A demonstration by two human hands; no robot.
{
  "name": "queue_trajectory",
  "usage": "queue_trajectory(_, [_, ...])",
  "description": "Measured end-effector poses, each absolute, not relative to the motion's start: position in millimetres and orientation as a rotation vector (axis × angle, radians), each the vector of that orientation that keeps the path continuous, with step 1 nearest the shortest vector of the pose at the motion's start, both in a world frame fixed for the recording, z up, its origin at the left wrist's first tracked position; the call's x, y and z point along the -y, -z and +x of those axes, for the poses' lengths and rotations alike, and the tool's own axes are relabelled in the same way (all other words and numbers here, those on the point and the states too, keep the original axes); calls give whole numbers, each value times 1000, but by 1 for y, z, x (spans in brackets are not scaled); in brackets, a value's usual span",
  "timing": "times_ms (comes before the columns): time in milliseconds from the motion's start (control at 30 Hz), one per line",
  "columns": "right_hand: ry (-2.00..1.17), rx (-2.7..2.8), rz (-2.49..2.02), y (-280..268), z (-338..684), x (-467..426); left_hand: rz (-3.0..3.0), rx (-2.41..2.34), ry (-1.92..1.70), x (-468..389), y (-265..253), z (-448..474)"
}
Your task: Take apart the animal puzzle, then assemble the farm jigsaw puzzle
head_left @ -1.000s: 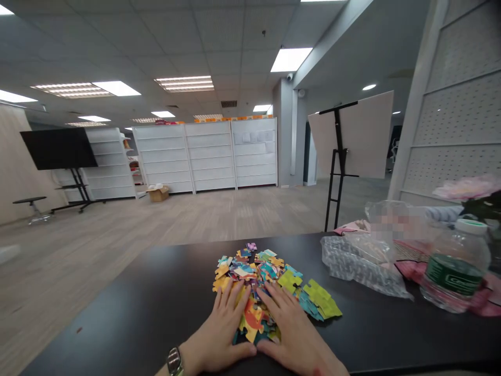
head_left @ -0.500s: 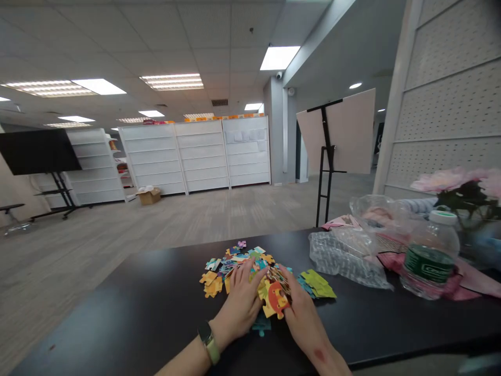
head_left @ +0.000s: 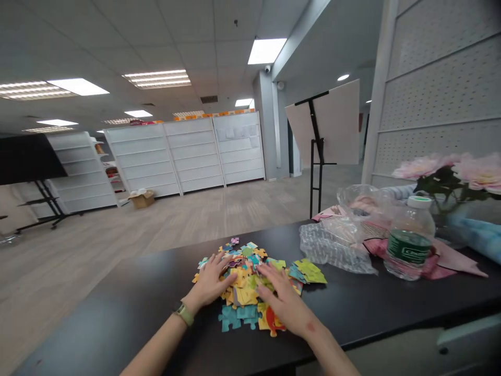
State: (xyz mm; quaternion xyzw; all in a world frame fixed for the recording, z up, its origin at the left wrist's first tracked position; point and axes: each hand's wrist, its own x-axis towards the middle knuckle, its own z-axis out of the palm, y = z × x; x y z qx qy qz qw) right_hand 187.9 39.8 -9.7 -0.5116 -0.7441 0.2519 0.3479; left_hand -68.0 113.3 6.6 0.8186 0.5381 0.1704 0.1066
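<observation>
A loose heap of jigsaw puzzle pieces (head_left: pixel 245 292) in yellow, orange, teal and green covers the dark table between my hands. My left hand (head_left: pixel 211 279) lies over the heap's left side with its fingers spread. On the right, my right hand (head_left: pixel 284 300) rests over the pieces, its fingers stretched out too. Below the right palm sits a yellow puzzle piece with a red figure (head_left: pixel 270 318), partly covered by that hand. Teal puzzle pieces (head_left: pixel 238 316) lie at the near edge of the heap. Some pieces are hidden under the fingers.
Lime-green puzzle pieces (head_left: pixel 311 271) lie right of the heap. Farther right are crumpled bubble wrap (head_left: pixel 332 248), a plastic bottle (head_left: pixel 410 243) with a green label, pink cloth and pink flowers (head_left: pixel 438 167). The dark table (head_left: pixel 129 297) has its front edge at lower right.
My right hand has let go of the yellow and red puzzle piece, which now lies on the table. Both hands have spread apart, uncovering the heap's middle. The view has turned slightly right.
</observation>
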Motion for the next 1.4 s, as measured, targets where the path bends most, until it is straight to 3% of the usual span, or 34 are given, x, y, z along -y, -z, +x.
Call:
queue_trajectory(167, [-386,2315,-1363,4,167,-26,2404,-1413,-477,-86,8,-81])
queue_trajectory(433, [-29,2033,-1643,-3,228,-49,2589,-1277,-575,-58,7,-62])
queue_trajectory(567, [-134,2027,-1845,14,300,-58,2666,-1180,-520,-51,-2,-54])
queue_trajectory(700, [-276,2002,-1650,14,325,-52,2649,-1177,-509,-47,-9,-55])
queue_trajectory(900, [-383,1767,-1703,5,316,-47,2649,-1200,-583,-46,-15,-58])
queue_trajectory(1167, [-38,1810,-1897,2,285,-64,2611,-1372,-628,-56,-22,12])
queue_trajectory(1400, [-255,2155,-1691,-5,226,-76,2605,-1383,-555,-58,-20,22])
